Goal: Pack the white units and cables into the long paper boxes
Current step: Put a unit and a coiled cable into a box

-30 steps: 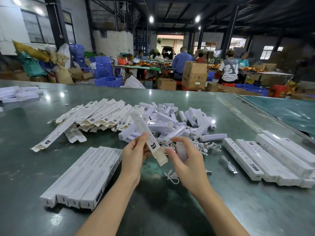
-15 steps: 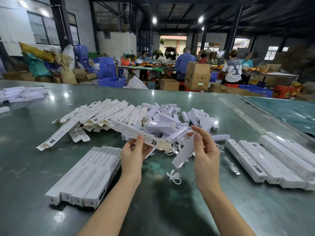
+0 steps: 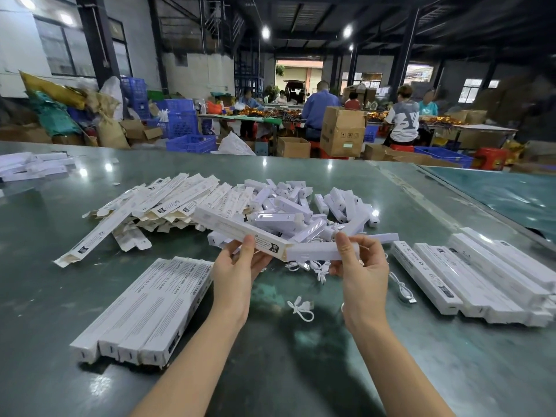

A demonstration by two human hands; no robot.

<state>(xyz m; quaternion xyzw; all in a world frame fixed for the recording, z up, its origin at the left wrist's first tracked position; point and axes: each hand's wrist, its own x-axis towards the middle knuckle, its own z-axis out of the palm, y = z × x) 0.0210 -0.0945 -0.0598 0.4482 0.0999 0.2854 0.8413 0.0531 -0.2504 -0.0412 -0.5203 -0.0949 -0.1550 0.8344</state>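
Observation:
My left hand grips a long white paper box near its open near end, holding it almost level above the table. My right hand pinches a white unit whose left end meets the box's open mouth. Behind them lies a heap of loose white units. Coiled white cables lie under the hands, one cable alone nearer me and another cable to the right.
Flat unfolded boxes are piled at the left. A row of closed boxes lies near left, another row of boxes at right. More white boxes sit far left. People work at tables beyond the green table.
My left hand has lowered the box from tilted to nearly level. My right hand has turned the white unit level and brought its end to the box's open mouth.

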